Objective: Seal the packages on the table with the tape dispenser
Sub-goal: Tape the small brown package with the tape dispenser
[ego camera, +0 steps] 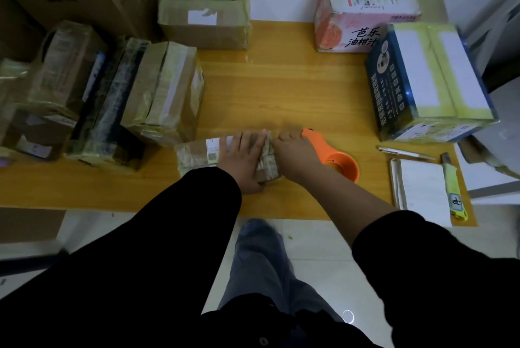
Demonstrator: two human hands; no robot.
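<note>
- Left hand (242, 161): lies flat on top of the small package (197, 154). Fingers are straight and pressed close together, pointing away from the person, with the thumb down at the near side.
- Small package: taped brown carton lying near the front edge of the table (295, 88). It sits directly under the left fingers, and its white label shows just left of them.
- Right hand (295, 156): set against the package's right end, fingers bent, knuckles almost meeting the left fingertips. Whether these fingers pinch tape or grip anything cannot be told (the palm side is hidden).
- Tape dispenser (334, 159): orange, on the table just right of the right fingers, partly covered by that hand. The roll end points towards the person.
- Notebook (422, 192), yellow utility knife (453, 190) and pen (405, 152): well right of the right fingers.
- Stacked taped cartons (168, 88): beyond and left of the left fingers.
- Blue box (430, 80): beyond and right of the right fingers.
- Pink box (363, 12) and plain brown box (205, 18): far beyond both sets of fingers, by the wall.
</note>
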